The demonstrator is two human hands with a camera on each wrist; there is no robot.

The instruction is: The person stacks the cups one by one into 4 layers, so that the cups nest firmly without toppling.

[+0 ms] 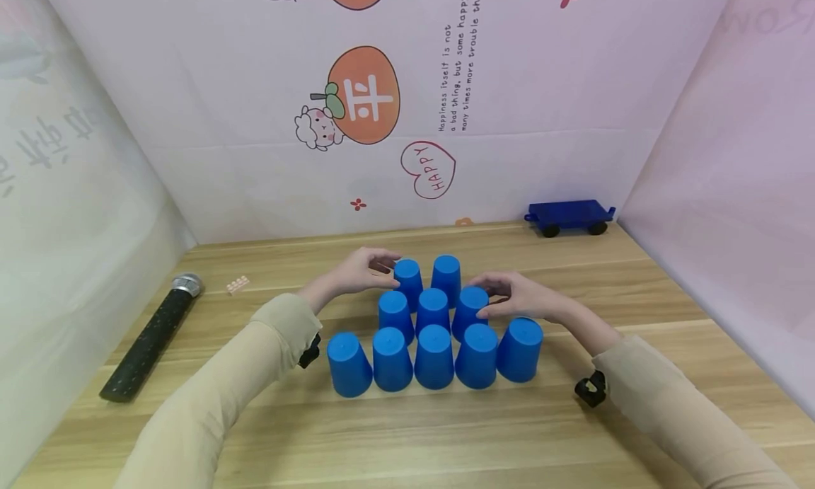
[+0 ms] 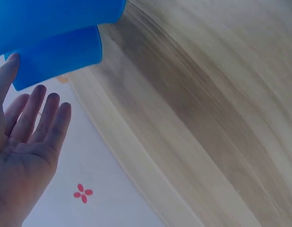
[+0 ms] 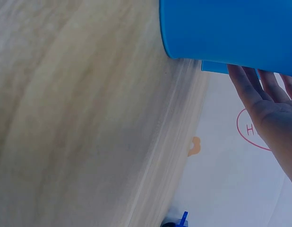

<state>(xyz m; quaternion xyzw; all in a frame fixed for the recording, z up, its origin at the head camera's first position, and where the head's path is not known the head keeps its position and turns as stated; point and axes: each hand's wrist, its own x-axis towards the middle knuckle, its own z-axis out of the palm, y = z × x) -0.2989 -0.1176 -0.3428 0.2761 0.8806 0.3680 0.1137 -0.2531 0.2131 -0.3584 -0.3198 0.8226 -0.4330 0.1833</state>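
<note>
Upside-down blue cups stand in rows: several in the front row (image 1: 434, 358), three in the middle and two at the back. My left hand (image 1: 366, 269) is beside the back-left cup (image 1: 408, 284), thumb and fingertips close to its side. In the left wrist view its fingers (image 2: 54, 120) are extended and spread, the thumb tip at a cup's edge. My right hand (image 1: 518, 296) holds the right cup of the middle row (image 1: 470, 319), thumb in front and fingers behind. A large blue cup (image 3: 236, 33) partly hides those fingers in the right wrist view.
A black microphone (image 1: 149, 340) lies at the left, near a small pale pink piece (image 1: 238, 284). In the far right corner is a blue toy wagon (image 1: 569, 216). Printed white sheets (image 1: 255, 185) enclose the wooden table (image 1: 446, 439) at the back and sides.
</note>
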